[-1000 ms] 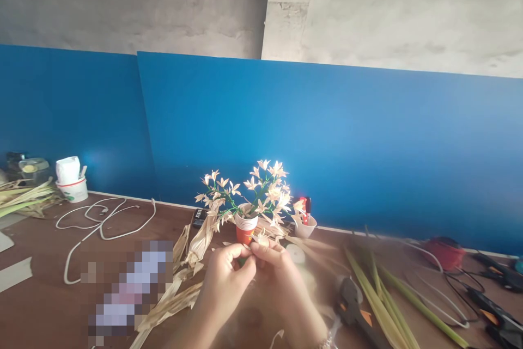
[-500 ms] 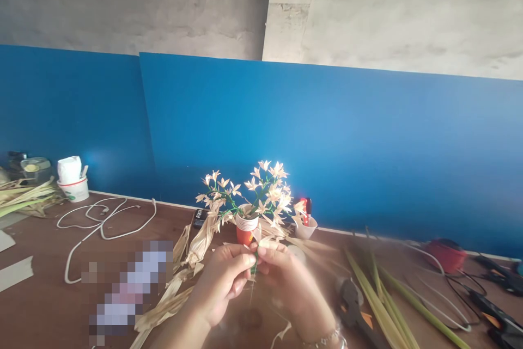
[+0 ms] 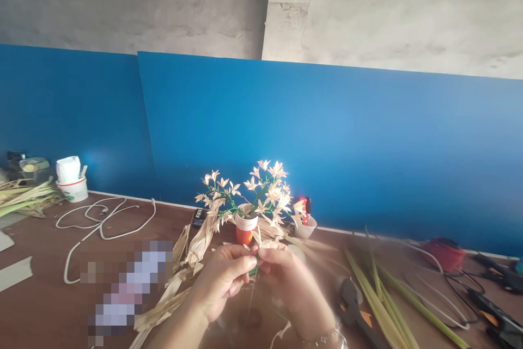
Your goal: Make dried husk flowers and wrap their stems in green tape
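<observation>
My left hand (image 3: 223, 282) and my right hand (image 3: 288, 279) meet above the brown table (image 3: 49, 294), fingertips pinched together on a small pale flower with a green stem (image 3: 255, 266). A thin wire hangs down from it between my hands. Just behind them stands a red and white paper cup (image 3: 245, 227) holding a spray of cream flowers on green stems (image 3: 249, 188). Dried husk strips (image 3: 186, 270) lie to the left of my hands.
Green leaf blades (image 3: 384, 300) and black-handled pliers (image 3: 353, 305) lie to the right, with a red spool (image 3: 445, 253), dark tools and cables beyond. A white cable (image 3: 102, 224), a white cup (image 3: 72, 185) and more leaves sit at the left. Blue panels (image 3: 327, 142) back the table.
My hands have sunk slightly and turned; the left thumb now lies over the green stem, and the flower has shifted a little between the fingertips.
</observation>
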`<state>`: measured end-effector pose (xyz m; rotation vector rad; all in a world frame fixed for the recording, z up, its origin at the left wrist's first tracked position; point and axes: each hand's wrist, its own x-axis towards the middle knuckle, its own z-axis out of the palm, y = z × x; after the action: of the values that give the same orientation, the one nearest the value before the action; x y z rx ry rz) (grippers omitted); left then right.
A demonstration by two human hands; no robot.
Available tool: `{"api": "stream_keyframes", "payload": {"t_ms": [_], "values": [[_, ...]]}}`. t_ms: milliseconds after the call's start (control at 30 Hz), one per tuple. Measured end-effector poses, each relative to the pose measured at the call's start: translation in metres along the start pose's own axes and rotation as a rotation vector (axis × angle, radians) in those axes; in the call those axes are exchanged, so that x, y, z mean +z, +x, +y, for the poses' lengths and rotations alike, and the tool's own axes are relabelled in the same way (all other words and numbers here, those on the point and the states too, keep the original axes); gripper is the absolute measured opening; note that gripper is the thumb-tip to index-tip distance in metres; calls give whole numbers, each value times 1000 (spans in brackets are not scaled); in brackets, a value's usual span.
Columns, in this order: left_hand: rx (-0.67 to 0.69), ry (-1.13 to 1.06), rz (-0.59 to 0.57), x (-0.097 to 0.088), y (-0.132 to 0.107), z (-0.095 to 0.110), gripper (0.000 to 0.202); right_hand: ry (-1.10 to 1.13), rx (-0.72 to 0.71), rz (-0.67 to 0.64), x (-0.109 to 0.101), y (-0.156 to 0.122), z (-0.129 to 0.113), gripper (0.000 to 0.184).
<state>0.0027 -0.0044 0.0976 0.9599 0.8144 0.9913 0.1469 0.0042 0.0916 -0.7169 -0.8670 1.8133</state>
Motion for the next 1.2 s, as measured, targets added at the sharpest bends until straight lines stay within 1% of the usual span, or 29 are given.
{"api": "stream_keyframes", "payload": {"t_ms": [67,133,233,300,467,633,733,833,967,1200], "values": [[2,18,13,0,2,-2,29,-19,-13,52,2,-1,-1,18],[29,65,70,2,4,-3,30,-51,-29,98,3,-1,0,21],[104,196,177,6,5,-4,27,-87,-41,94,-1,4,1,26],[142,275,198,8,5,-5,25,-82,-38,77,-5,8,3,26],[163,330,172,8,3,-4,21,-75,-40,27,-8,10,5,29],[106,266,128,7,-2,2,20,-114,-41,-30,-5,6,1,36],[95,225,92,5,-4,3,22,-153,-43,-56,-4,4,-2,39],[87,211,66,4,-6,3,21,-185,-45,-74,-4,2,-4,38],[81,198,73,4,-5,3,19,-199,-27,-74,-5,2,-3,32],[38,175,22,1,-3,5,20,-123,-30,-47,-7,6,3,30]]}}
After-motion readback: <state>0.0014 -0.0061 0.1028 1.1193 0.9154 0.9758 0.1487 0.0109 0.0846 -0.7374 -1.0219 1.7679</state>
